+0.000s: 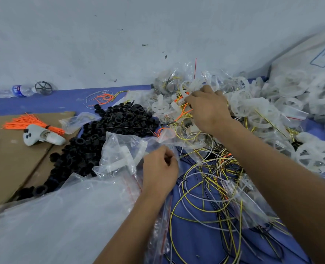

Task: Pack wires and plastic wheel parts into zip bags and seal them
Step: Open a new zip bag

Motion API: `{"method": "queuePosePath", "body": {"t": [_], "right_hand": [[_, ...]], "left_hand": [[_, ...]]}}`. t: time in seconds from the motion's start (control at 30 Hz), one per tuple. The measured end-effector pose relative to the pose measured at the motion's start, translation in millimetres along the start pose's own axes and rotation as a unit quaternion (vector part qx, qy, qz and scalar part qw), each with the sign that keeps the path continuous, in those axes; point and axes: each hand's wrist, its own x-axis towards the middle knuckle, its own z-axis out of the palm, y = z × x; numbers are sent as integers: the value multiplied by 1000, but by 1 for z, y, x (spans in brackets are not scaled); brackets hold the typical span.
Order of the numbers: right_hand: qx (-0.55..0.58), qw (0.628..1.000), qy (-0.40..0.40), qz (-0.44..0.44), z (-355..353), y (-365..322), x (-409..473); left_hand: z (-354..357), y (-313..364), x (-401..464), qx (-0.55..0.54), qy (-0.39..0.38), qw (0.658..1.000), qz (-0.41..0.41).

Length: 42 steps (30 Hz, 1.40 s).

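Note:
My left hand [160,167] pinches the edge of a clear zip bag [122,155] that has a white plastic piece inside. My right hand [208,109] reaches into the heap of translucent white wheel parts [256,111]; its fingers curl around orange and yellow wires [182,111] and a white part. What exactly it holds is partly hidden. Loose yellow, white and black wires [211,187] lie tangled on the blue surface below my right forearm.
A pile of black rings [108,134] lies left of centre. On cardboard [15,164] sit an orange wire bundle [32,121] and a white controller [43,137]. A large clear bag [59,221] covers the lower left. A water bottle [15,91] lies against the wall.

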Motion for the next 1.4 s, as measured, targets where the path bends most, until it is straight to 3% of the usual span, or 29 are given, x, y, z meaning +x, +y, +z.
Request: {"method": "queuePosePath", "body": {"t": [0.1,0.17,0.3,0.47,0.87,1.03,1.13,1.23,1.3,1.4], "right_hand": [[-36,996,-85,-18,10,5,13],[-46,994,-95,-15,13,8,15],[3,997,-71,-19,21,13,3],[30,997,70,-18,23,9,-18],[-11,1000,-5,15,14,-6,-41],[47,998,51,9,14,-6,-82],[107,988,109,-28,7,-5,-101],[125,985,87,-75,-6,-5,-111],[127,986,75,-83,-14,-3,-117],[153,975,139,-80,-30,1,-122]], "left_hand": [[-1,0,0,1,-4,1000,-5],[-1,0,0,-3,-4,1000,-8],[-1,0,0,-6,-5,1000,-6],[0,1,1,-13,-6,1000,-16],[-1,2,0,-18,-10,1000,-16],[-2,2,0,-38,-7,999,-10],[-3,6,-2,-69,21,997,39],[-7,11,-4,-51,46,985,159],[-7,12,-4,-46,31,975,217],[-3,11,-4,-26,-17,972,233]]}}
